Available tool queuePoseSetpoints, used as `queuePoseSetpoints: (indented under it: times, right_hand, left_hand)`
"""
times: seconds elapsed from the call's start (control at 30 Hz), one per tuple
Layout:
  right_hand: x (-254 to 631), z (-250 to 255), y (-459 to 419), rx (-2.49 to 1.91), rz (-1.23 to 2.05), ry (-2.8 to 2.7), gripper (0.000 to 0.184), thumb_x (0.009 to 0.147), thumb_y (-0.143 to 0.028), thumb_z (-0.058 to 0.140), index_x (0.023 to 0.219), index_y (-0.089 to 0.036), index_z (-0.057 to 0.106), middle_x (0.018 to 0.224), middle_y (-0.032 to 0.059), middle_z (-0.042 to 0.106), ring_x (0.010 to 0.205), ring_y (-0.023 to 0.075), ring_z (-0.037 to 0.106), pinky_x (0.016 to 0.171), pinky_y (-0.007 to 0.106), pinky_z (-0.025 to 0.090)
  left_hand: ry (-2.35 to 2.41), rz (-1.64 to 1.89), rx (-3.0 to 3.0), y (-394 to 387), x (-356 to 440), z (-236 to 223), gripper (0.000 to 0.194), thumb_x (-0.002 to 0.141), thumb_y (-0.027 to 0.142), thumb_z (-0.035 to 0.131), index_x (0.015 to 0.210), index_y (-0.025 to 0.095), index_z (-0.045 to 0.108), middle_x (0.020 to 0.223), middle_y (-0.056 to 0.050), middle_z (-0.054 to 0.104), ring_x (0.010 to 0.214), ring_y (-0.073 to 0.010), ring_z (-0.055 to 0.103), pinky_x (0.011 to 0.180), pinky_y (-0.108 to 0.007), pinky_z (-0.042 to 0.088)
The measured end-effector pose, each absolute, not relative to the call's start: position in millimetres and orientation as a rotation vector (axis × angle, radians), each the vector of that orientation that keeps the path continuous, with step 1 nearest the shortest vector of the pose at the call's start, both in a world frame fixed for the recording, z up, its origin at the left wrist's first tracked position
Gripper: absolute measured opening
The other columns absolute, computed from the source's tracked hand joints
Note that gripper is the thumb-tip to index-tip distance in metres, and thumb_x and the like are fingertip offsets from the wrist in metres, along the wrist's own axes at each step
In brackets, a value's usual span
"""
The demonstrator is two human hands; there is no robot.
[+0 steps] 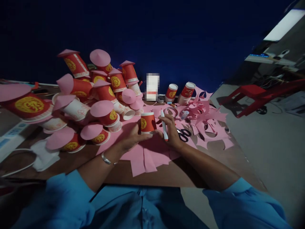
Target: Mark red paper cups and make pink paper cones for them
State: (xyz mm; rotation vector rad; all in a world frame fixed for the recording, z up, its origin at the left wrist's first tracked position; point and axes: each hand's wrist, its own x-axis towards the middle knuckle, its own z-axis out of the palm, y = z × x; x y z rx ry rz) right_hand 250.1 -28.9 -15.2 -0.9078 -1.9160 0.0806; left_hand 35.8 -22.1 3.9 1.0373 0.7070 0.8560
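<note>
My left hand (133, 138) is closed around the lower side of a red paper cup (148, 123) with a yellow emblem, its white edge facing up. A white marker (164, 125) with an orange end stands nearly upright in my right hand (172, 132), the fingers wrapped around it just right of the cup. Pink paper sheets (145, 159) lie beneath both hands. Black-handled scissors (184, 135) rest beside my right hand, their blades partly hidden.
Several red and white cups with pink paper cones (102, 109) are piled on the left. Pink paper scraps (205, 121) cover the right side of the table. Two red cups (171, 92) stand at the back, near a blurred white object (152, 84). A red stool (247, 95) is off to the right.
</note>
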Motion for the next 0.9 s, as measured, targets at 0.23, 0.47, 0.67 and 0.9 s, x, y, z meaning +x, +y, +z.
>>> queuePoseSetpoints:
  times: [0.23, 0.47, 0.67, 0.9]
  right_hand:
    - [245, -8, -39, -0.866, 0.045, -1.935, 0.055, 0.101, -0.034, 0.065, 0.151, -0.032, 0.041, 0.131, 0.0133, 0.054, 0.119, 0.0292, 0.063, 0.084, 0.044, 0.067]
    - [244, -7, -37, -0.876, -0.056, -1.95, 0.057, 0.099, -0.029, 0.066, 0.151, -0.029, 0.041, 0.128, 0.0134, 0.056, 0.113, 0.0274, 0.065, 0.078, 0.04, 0.066]
    - [247, 7, -43, -0.783, -0.02, -1.93, 0.044, 0.106, -0.039, 0.057, 0.148, -0.03, 0.048, 0.121, 0.0112, 0.058, 0.108, 0.026, 0.066, 0.081, 0.042, 0.065]
    - [235, 16, -63, -0.695, -0.072, -1.93, 0.04, 0.108, -0.052, 0.047, 0.135, -0.026, 0.062, 0.104, 0.0078, 0.061, 0.09, 0.0213, 0.067, 0.072, 0.036, 0.059]
  left_hand:
    - [0.758, 0.854, 0.95, -23, 34, 3, 0.09, 0.069, 0.027, 0.094, 0.147, 0.025, 0.05, 0.125, -0.007, 0.073, 0.112, -0.0265, 0.07, 0.103, -0.042, 0.052]
    - [0.635, 0.819, 0.93, -25, 32, 6, 0.092, 0.069, 0.028, 0.091, 0.151, 0.027, 0.049, 0.133, -0.009, 0.072, 0.124, -0.031, 0.068, 0.107, -0.043, 0.051]
    - [0.743, 0.868, 0.981, -24, 31, 9, 0.089, 0.067, 0.033, 0.093, 0.145, 0.023, 0.051, 0.124, -0.01, 0.076, 0.119, -0.0318, 0.07, 0.102, -0.041, 0.054]
    - [0.798, 0.926, 0.99, -24, 35, 12, 0.107, 0.058, 0.03, 0.095, 0.151, 0.023, 0.042, 0.134, -0.013, 0.072, 0.131, -0.0347, 0.064, 0.109, -0.044, 0.051]
